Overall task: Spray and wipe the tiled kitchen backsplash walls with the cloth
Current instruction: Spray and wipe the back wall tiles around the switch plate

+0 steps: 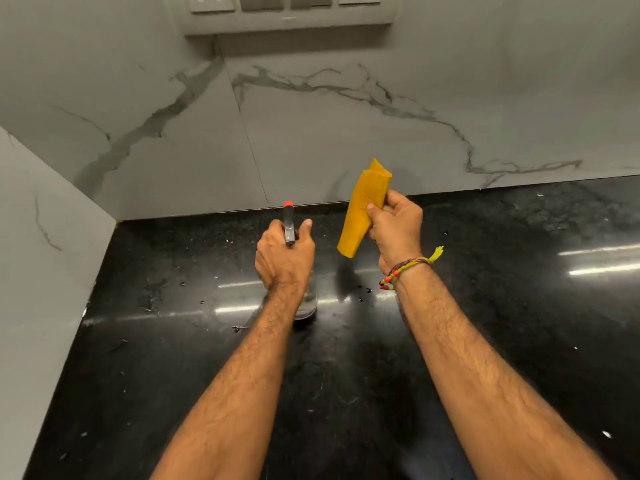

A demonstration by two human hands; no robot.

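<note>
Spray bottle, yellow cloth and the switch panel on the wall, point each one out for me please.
spray bottle (288,216): head view, on the grey sprayer head above the left hand.
yellow cloth (363,206): head view, middle of the folded fabric.
switch panel (287,8): head view, on its lower frame.

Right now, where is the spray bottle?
In the head view the spray bottle is just left of centre, gripped by the left hand over the black countertop, nozzle toward the marble backsplash, beside the yellow cloth.
</note>
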